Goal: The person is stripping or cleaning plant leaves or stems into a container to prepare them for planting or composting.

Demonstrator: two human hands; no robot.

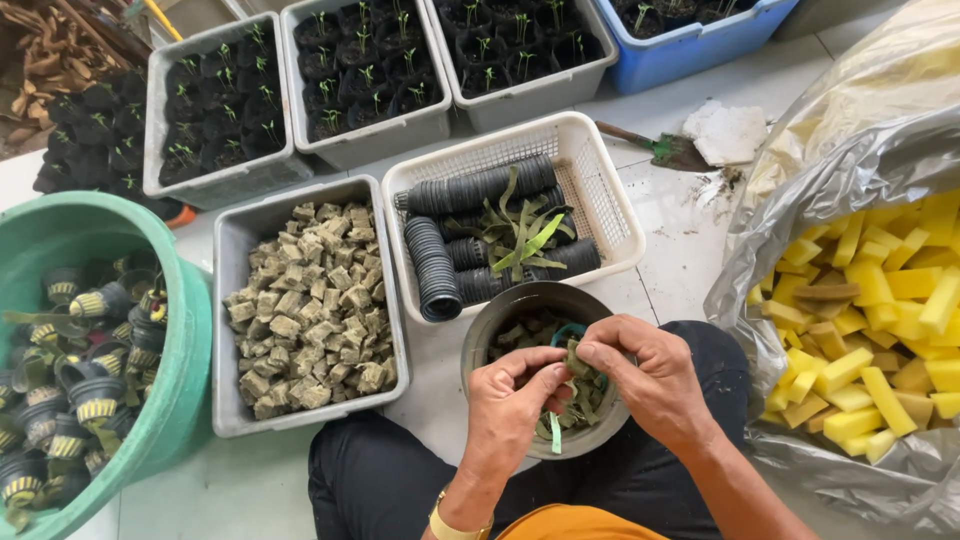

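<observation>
Free: bare floor strip [690, 240] right of white basket [600, 170] | Blocked: grey cube tray [232, 300] left, plastic sponge bag [800, 200] right, seedling trays [390, 135] ahead

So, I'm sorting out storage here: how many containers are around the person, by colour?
Grey rectangular plastic tubs: 4
White mesh plastic basket: 1
Blue plastic tub: 1
Green round plastic basin: 1
Grey round bowl under left hand and right hand: 1
Total: 8

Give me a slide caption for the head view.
Both hands, left hand and right hand, work a green seedling over a grey bowl.
</observation>
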